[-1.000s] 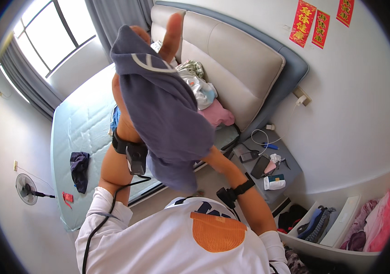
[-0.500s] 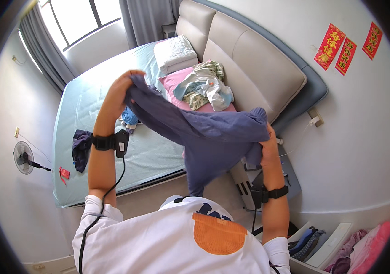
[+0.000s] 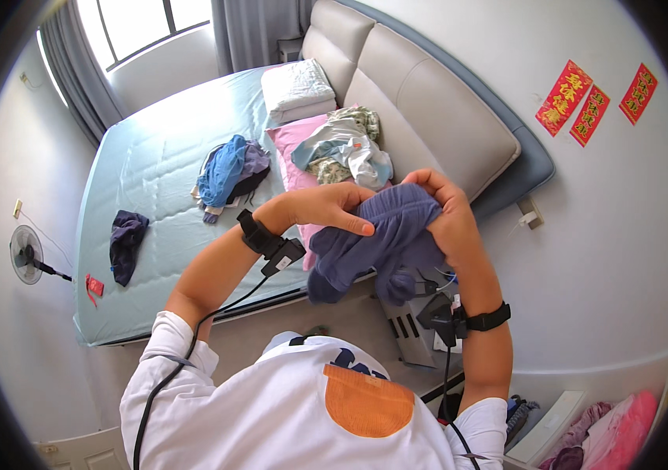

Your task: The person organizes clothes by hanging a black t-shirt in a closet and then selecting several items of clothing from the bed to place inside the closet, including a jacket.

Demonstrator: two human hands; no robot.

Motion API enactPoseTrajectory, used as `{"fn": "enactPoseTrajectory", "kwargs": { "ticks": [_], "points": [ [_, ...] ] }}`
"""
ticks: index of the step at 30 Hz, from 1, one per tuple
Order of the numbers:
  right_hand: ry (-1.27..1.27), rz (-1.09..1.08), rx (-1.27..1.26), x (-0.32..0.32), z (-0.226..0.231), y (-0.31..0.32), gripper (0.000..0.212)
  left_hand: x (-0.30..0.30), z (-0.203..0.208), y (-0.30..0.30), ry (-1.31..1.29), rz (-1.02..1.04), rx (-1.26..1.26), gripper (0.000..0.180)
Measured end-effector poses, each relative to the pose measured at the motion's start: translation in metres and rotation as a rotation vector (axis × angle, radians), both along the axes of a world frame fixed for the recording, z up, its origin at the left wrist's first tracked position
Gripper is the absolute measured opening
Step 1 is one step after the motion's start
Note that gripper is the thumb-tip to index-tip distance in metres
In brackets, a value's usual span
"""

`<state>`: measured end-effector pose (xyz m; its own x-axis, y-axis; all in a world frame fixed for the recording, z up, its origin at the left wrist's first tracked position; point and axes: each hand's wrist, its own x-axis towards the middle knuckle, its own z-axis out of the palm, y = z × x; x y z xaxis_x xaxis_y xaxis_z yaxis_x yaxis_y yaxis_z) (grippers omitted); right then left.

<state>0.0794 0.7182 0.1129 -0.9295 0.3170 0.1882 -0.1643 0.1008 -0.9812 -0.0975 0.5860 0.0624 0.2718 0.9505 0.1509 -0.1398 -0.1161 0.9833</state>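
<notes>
A pair of purple-blue pants point(image 3: 377, 251) hangs bunched in front of my chest, off the near edge of the bed. Its gathered elastic waistband is uppermost, and two cuffed ends dangle below. On the left side of the waistband, my left hand point(image 3: 330, 207) is closed with the thumb lying on top. My right hand point(image 3: 451, 215) grips the right side, its fingers curled over the top edge. Some of the fingers are hidden behind the cloth.
On the bed point(image 3: 169, 290) lie a blue clothes pile point(image 3: 228, 172), a dark garment point(image 3: 126, 247), a red packet point(image 3: 94, 284) and crumpled clothes point(image 3: 342, 149) on a pink pillow point(image 3: 283, 141). An open drawer point(image 3: 549, 427) with clothes is at lower right; a fan point(image 3: 27, 254) stands left.
My hands have come closer together and the left one has moved down and right. The pants, stretched wide before, are now bunched with the waistband up. The blue clothes pile has come into full view.
</notes>
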Motion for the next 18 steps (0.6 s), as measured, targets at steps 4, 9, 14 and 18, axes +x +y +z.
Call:
{"fn": "enactPoseTrajectory", "kwargs": {
  "ticks": [4,9,14,18],
  "points": [
    [-0.156,-0.121,0.099,0.012,0.021,0.021,0.025,-0.003,0.01,0.002,0.567,0.272,0.079,0.031],
    [-0.261,-0.217,0.186,0.031,0.041,0.04,0.028,-0.005,0.013,0.01,0.965,0.508,0.237,0.029],
    [-0.357,-0.165,0.501,0.05,0.065,0.058,0.03,-0.029,0.06,0.015,1.076,0.859,0.534,0.025],
    [-0.336,-0.35,1.027,0.06,0.09,0.09,0.029,-0.055,0.107,0.023,1.091,1.009,0.614,0.028]
  ]
}}
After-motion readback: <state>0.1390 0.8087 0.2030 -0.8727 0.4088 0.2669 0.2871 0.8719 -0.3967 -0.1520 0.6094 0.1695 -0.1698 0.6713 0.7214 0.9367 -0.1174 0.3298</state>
